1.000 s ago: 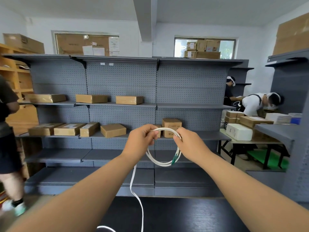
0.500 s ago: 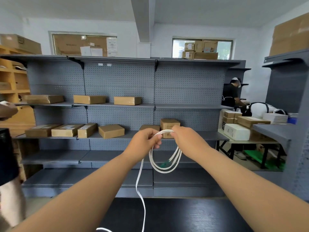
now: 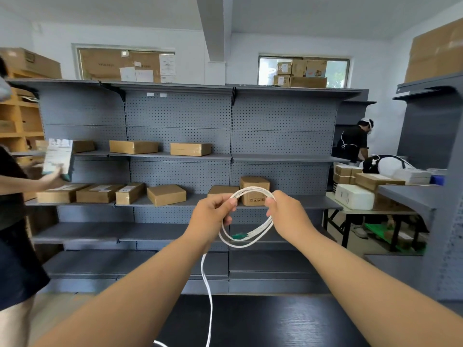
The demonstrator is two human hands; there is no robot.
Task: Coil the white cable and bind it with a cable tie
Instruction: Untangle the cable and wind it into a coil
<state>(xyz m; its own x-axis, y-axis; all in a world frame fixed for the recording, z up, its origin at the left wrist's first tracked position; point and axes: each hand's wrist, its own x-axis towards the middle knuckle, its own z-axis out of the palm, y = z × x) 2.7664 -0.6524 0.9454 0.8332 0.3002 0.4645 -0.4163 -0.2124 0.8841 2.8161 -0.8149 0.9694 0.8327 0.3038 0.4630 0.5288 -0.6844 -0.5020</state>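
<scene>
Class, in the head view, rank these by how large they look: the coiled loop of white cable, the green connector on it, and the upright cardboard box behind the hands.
1. Coiled loop of white cable, though it is nearer the camera.
2. Upright cardboard box.
3. Green connector, clearly smallest.

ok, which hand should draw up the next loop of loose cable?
Left, probably. The loose tail of the white cable drops straight from under the left hand, so that hand can feed it. The right hand pinches the finished loops and looks better kept steadying them.
</scene>
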